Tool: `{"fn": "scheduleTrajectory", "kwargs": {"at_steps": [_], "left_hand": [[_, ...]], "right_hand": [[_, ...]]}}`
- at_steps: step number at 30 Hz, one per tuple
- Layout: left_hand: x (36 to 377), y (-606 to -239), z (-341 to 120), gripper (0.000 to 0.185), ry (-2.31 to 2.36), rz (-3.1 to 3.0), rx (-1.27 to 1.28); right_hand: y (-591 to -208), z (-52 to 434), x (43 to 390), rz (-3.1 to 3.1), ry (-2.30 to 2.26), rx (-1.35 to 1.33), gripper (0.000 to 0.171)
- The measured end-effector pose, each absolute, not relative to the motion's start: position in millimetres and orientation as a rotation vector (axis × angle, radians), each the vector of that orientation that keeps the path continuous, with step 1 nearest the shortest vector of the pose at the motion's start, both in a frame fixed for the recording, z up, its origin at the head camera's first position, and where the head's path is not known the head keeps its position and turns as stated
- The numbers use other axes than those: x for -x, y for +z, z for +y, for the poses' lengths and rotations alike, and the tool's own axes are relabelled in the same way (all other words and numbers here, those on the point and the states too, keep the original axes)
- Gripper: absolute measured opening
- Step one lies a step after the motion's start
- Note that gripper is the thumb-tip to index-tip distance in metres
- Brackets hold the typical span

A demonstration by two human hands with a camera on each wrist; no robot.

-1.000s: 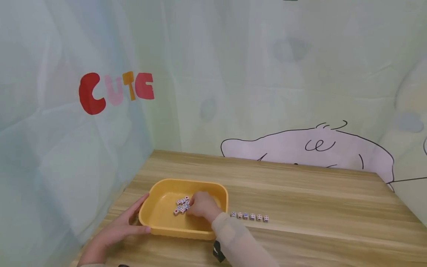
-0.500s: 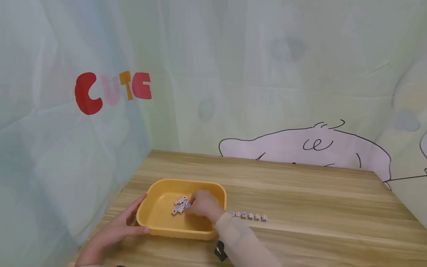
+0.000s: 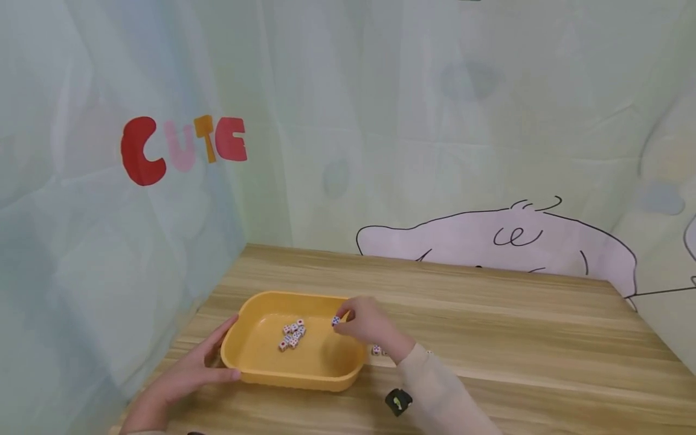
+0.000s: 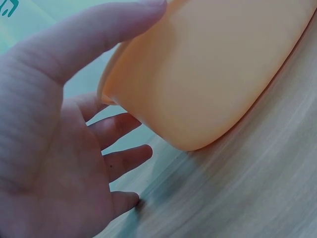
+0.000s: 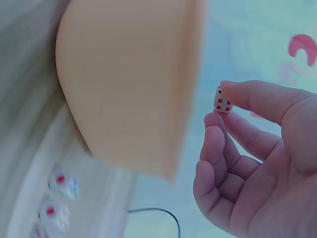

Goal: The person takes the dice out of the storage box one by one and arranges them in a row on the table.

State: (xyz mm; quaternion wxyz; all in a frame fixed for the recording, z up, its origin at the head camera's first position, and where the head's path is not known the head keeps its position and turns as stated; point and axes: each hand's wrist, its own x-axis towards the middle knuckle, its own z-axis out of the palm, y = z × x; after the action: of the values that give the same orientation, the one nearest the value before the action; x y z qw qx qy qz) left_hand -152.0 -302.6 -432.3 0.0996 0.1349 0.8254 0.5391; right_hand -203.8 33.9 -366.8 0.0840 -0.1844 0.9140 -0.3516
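Note:
My right hand (image 3: 370, 320) pinches a white die (image 3: 335, 321) between thumb and fingertips, above the right side of a yellow plastic tub (image 3: 293, 382). In the right wrist view the die (image 5: 223, 100) shows red pips, and the other fingers curl loosely beneath it. Several dice (image 3: 293, 334) lie in a small cluster on the tub's floor. My left hand (image 3: 187, 374) spans the tub's left end, its thumb along the front rim and its fingers reaching round the far side. In the left wrist view those fingers (image 4: 128, 161) are spread and relaxed beside the tub's wall.
A row of dice (image 3: 376, 350) stands on the wooden table (image 3: 489, 338) just right of the tub, partly hidden by my right forearm. A small black item (image 3: 399, 401) is by the right sleeve. Printed cloth walls (image 3: 435, 151) bound the table at the back and left.
My right hand has risen from the dice cluster and moved right, carrying one die towards the tub's right rim. The left hand keeps its place on the tub.

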Motion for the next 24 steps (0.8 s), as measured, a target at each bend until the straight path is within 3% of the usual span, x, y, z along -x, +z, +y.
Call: {"fn": "scheduleTrajectory", "kwargs": {"at_steps": [10,24], "left_hand": [[151,-430,-302,0.099,1.602,2.423,-0.406],[150,-428,-302,0.099,1.596,2.415,-0.356]], "right_hand": [[-358,94,192,2.805,-1.089,0.554,0.009],[-386,184,179,2.793,-1.081,0.458,0.011]]}}
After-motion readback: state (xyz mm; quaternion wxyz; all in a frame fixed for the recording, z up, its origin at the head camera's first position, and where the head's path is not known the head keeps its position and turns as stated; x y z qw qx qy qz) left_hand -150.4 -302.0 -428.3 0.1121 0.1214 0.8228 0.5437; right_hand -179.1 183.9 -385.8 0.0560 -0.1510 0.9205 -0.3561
